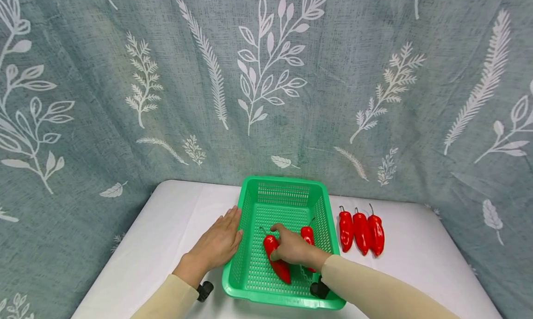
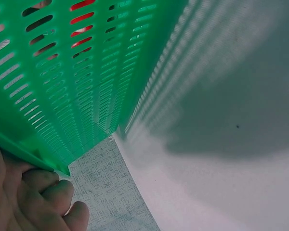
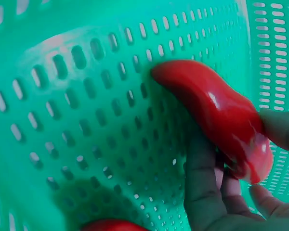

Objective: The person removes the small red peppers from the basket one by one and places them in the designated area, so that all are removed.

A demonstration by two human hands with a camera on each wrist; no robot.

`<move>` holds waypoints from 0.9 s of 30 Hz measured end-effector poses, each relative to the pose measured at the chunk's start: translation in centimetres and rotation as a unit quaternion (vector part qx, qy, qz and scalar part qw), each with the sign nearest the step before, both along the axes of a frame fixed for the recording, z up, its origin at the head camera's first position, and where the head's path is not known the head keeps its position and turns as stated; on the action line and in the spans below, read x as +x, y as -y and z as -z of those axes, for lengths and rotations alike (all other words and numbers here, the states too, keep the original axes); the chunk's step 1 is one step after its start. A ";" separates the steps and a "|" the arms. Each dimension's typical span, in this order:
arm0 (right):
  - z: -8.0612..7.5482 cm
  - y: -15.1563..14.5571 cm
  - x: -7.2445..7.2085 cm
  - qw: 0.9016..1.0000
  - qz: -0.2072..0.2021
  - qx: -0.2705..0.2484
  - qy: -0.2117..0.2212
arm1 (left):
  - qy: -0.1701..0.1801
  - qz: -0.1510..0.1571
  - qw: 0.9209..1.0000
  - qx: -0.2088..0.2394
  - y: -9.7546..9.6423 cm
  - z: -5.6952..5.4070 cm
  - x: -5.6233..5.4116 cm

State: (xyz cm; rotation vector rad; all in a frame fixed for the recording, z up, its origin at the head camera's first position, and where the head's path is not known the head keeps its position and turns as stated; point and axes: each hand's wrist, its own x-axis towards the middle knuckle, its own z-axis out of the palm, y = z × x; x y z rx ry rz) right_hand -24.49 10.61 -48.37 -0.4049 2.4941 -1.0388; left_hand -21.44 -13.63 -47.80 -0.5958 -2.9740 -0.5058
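Note:
A green perforated plastic basket stands on the table, seen in all three views. My right hand reaches inside it and grips a long red pepper between thumb and fingers. In the right wrist view, that pepper lies slanted in the fingers, close to the perforated green plastic. A second red pepper lies in the basket, partly behind the right hand. Along the basket's left rim rests my left hand, fingers extended; it holds no pepper.
Several red peppers, one of them the middle pepper, lie side by side on the white tabletop to the basket's right. A grey-green curtain with white leaf prints hangs behind the table.

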 end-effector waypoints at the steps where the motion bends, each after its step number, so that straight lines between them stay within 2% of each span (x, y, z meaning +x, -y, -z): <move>1: 0.0 -0.1 -0.1 1.000 0.003 -0.010 0.006 | -0.002 0.001 1.000 0.001 0.0 0.0 0.0; 9: -0.5 -0.6 -0.8 0.994 0.041 -0.094 0.036 | 0.000 0.000 1.000 0.007 0.0 -0.1 0.0; 16: -1.3 -0.9 -1.3 0.988 0.090 -0.124 0.022 | -0.001 0.000 1.000 0.006 -0.2 -0.1 0.1; 23: -2.3 -1.5 -1.8 0.981 0.109 -0.160 0.027 | -0.024 0.005 0.999 -0.026 0.0 -0.3 0.3; 27: -2.9 -1.9 -1.8 0.981 0.107 -0.159 0.018 | -0.038 0.008 0.998 -0.048 0.0 -0.5 0.3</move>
